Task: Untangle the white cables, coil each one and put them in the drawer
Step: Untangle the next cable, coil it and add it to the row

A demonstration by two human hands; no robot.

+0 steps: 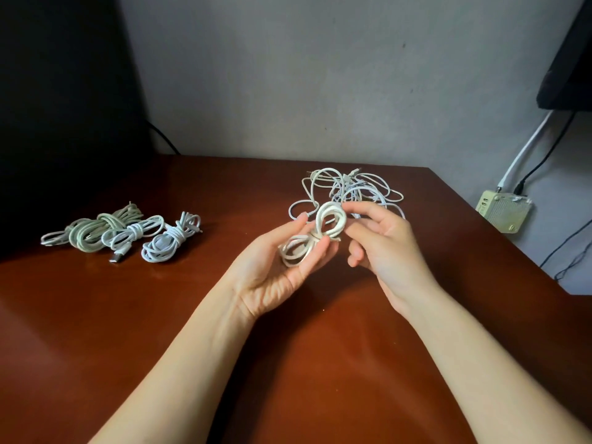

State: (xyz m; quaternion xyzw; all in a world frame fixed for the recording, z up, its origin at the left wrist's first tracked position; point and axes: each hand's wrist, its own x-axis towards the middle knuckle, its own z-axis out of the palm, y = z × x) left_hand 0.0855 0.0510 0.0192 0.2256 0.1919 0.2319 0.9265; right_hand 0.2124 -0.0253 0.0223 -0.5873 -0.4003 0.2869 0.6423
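Above the middle of the polished reddish-brown wooden table (160, 315), you hold a small coiled white cable (320, 219) up between both hands, clear of the tabletop. Your left hand (272, 274) lies palm up under the coil, its thumb and fingers curled round the lower turns so that the bundle sits in their grip. Your right hand (390, 248) meets it from the other side: thumb and forefinger close on the upper loop of the coil, while the other fingers hang loosely bent below.

Just beyond your hands, toward the far edge of the table, lies a loose tangle of thin white cables (352, 190) — loops spread flat and crossing one another, with a few plugs showing at the back.

Well apart on the left of the table, three finished bundles lie side by side, touching or nearly so: a pale greenish coiled cable (93, 230), a white coiled cable with a metal plug (134, 233) and a white knotted cable bundle (171, 240).

Off the table's right edge a cream plastic box (503, 213) sits lower down, with a white lead and a black lead running up from it along the grey wall (288, 75).
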